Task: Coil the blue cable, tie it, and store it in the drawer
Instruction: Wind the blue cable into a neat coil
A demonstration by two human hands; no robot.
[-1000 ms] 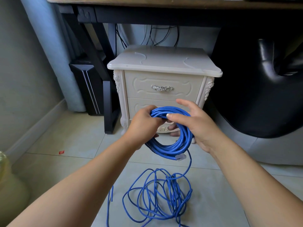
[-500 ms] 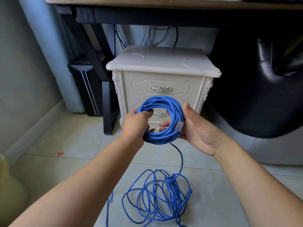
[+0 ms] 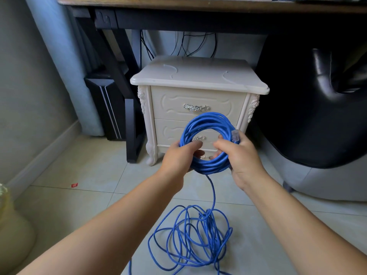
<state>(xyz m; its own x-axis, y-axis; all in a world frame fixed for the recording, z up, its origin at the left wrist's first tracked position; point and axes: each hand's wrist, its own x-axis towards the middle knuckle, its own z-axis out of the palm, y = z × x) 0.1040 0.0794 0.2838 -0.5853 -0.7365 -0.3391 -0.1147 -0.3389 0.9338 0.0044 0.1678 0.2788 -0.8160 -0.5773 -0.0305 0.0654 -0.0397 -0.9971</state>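
Observation:
A blue cable coil (image 3: 206, 124) stands upright between my hands, in front of the nightstand. My left hand (image 3: 178, 157) grips its lower left side. My right hand (image 3: 241, 157) grips its lower right side, with the clear plug (image 3: 235, 135) sticking up by the thumb. From the coil's bottom a single strand (image 3: 213, 192) drops to a loose tangle of cable (image 3: 192, 241) on the tiled floor. Behind the coil are the cream nightstand's upper drawer (image 3: 196, 105) and lower drawer (image 3: 168, 132), both shut.
A dark desk (image 3: 178, 8) spans overhead, with a black desk leg (image 3: 132, 126) and a black computer case (image 3: 105, 106) left of the nightstand. A black leather chair (image 3: 317, 106) fills the right. A wall runs along the left, with a small red scrap (image 3: 74, 184) on the floor.
The coil was turned from hanging low under my hands to standing upright between them. The plug went from the coil's bottom to its right side by my thumb. The view has tilted slightly.

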